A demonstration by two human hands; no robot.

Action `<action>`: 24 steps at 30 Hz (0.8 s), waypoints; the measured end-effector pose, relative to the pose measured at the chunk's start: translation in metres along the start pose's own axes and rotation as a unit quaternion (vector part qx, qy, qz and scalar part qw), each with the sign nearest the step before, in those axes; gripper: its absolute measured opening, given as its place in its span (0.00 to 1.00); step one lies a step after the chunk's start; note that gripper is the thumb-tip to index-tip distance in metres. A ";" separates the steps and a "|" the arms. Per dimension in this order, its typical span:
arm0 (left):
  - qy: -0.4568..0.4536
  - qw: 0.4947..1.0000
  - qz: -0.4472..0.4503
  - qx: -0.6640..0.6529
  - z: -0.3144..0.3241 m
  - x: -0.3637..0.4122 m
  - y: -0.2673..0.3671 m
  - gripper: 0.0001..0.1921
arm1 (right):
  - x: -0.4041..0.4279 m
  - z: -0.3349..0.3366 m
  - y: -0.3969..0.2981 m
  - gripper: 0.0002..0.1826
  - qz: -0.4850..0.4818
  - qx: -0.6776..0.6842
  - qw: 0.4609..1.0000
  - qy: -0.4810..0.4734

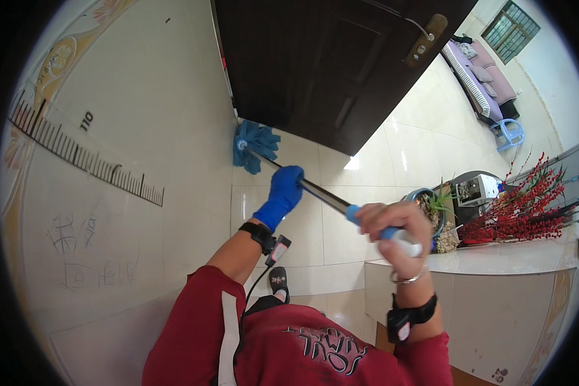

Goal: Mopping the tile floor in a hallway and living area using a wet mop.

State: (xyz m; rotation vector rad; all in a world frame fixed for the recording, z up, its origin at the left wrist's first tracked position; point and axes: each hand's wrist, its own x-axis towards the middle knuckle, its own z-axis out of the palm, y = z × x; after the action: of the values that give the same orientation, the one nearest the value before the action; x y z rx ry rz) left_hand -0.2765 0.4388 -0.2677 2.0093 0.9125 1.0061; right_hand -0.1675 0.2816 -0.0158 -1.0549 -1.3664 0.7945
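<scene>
A mop with a metal pole (326,194) slants across the view, from upper left down to the right. Its blue strip head (256,144) lies on the tiled floor, in the corner between the left wall and the dark door. In a blue rubber glove, my left hand (285,189) is closed around the pole partway along. My right hand (399,231), bare and slightly blurred, grips the blue and white handle end (405,242). Both wrists wear black straps with small devices.
The dark wooden door (309,62) stands open ahead. On the left, the tiled wall (193,144) bears a printed scale and scribbles. A ledge (521,260) at right holds red berry branches (516,217) and a potted plant (434,202). Beyond are a blue stool (510,133) and a sofa (482,77).
</scene>
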 end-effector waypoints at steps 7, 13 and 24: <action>-0.088 0.994 0.059 0.032 -0.011 -0.057 0.133 0.13 | -0.023 -0.051 -0.103 0.22 -0.038 0.062 0.996 0.047; -0.197 0.978 0.051 -0.043 0.008 -0.084 0.135 0.16 | -0.059 -0.061 -0.150 0.22 -0.076 0.095 0.970 0.211; -0.169 0.966 0.151 0.125 0.017 -0.023 0.046 0.15 | -0.059 -0.004 -0.103 0.10 -0.090 0.027 0.970 0.223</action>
State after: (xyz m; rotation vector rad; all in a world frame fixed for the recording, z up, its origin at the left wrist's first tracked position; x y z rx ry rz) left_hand -0.2596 0.3915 -0.2463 2.4940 0.5812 0.6918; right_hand -0.1821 0.1896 0.0579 -0.9776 -1.0304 0.4235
